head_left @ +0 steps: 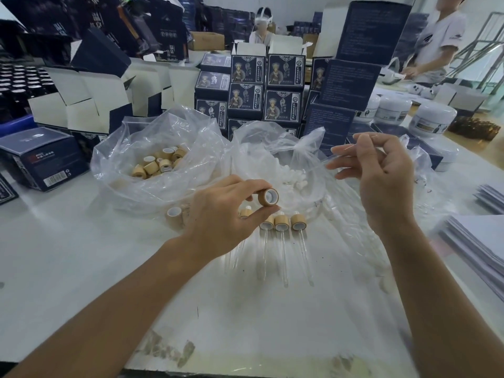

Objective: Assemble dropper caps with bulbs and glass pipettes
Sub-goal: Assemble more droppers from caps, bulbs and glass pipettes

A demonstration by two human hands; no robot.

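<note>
left hand [223, 214] pinches cap [268, 197], open end facing right; right hand [381, 181] pinches glass pipette [331, 159], its long axis slanting toward the cap.

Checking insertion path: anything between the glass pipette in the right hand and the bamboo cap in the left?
Nothing visible. The clear glass pipette pinched by the right hand faces the bamboo-coloured cap in the left hand across open air.

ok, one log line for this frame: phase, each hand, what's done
phase: pre-insert | left hand: pinches bamboo cap, open end up | right hand: pinches glass pipette | finished droppers: lying on table
</note>
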